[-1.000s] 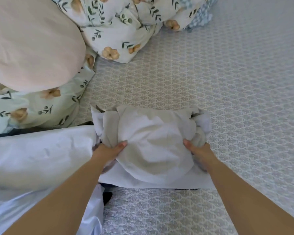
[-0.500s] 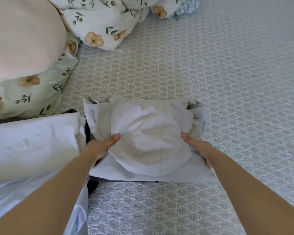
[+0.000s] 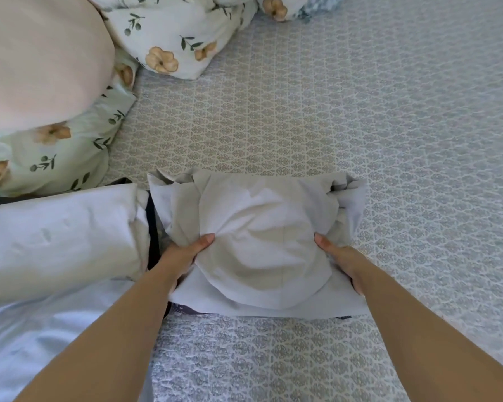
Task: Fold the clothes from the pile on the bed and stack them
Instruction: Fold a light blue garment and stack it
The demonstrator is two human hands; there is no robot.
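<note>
We see a folded pale garment point(image 3: 259, 242) lying near the middle of the bed, its long axis running left to right, with bunched cloth at its far left and far right corners and a straight folded edge on the near side. A dark strip of another fabric point(image 3: 154, 227) shows under its left edge and near edge. Our left hand point(image 3: 183, 256) grips the garment's left side, thumb on top and fingers tucked beneath; our right hand point(image 3: 340, 262) grips the right side the same way, thumb pressed on the cloth. The bedspread point(image 3: 360, 126) is pale grey-blue with a small repeating medallion pattern and covers the whole surface. Just left of the garment lies a white bundle of cloth point(image 3: 55, 236). Farther left and beyond sit floral pillows point(image 3: 177, 39) with tan flowers and green sprigs, and a plain pinkish cushion point(image 3: 38, 59) resting on them.
</note>
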